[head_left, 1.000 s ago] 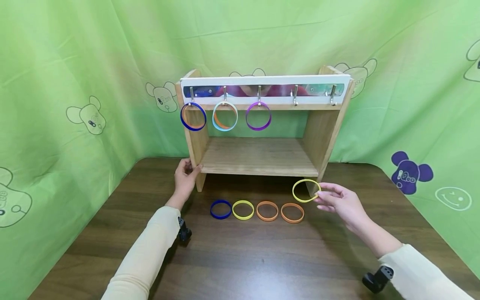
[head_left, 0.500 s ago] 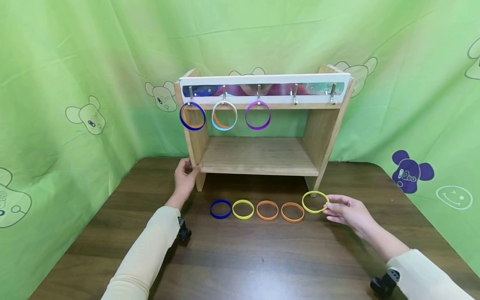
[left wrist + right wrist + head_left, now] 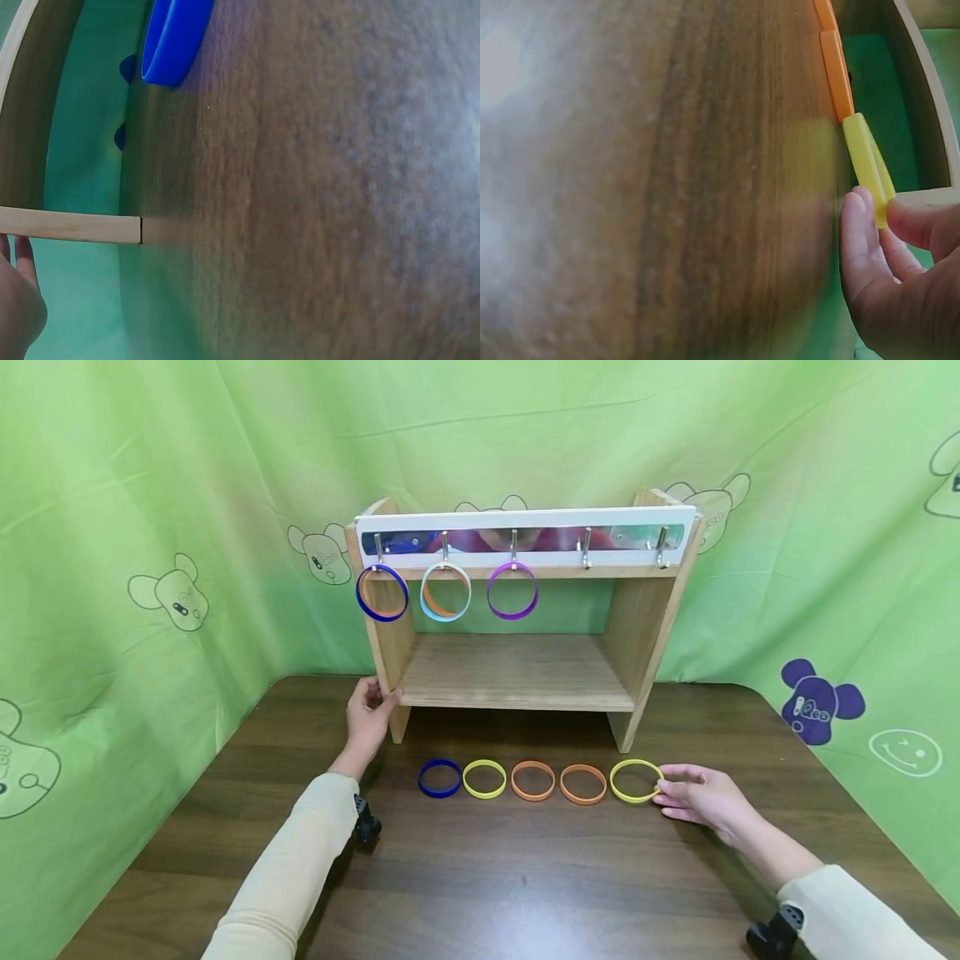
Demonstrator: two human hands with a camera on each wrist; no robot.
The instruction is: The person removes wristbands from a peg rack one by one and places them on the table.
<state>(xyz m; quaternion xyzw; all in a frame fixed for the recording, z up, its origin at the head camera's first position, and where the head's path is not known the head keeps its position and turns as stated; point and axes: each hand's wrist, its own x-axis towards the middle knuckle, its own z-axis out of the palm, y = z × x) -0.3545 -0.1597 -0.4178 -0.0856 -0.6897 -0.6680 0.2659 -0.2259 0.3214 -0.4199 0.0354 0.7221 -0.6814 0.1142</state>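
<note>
My right hand (image 3: 705,797) pinches a yellow silicone wristband (image 3: 866,157) by its right side, between thumb and fingers. The band is slightly tilted, low over the table at the right end of a row. That row holds a blue wristband (image 3: 439,793), another yellow wristband (image 3: 484,795) and two orange wristbands (image 3: 532,797). My left hand (image 3: 366,724) grips the left side panel of a wooden shelf (image 3: 517,672), thumb on its front edge. From the shelf's hooks hang a dark blue wristband (image 3: 384,617) and a light blue one (image 3: 445,617), each with orange behind it, and a purple one (image 3: 512,615).
A white-framed hook rail (image 3: 525,560) runs across the shelf's top; its two right hooks carry nothing. The brown table (image 3: 480,877) stretches in front. Green printed curtain (image 3: 225,460) surrounds the back and sides.
My right hand has moved down and slightly right with the yellow wristband, lowering it from in front of the shelf's right leg to the row's end. My left hand has kept its place.
</note>
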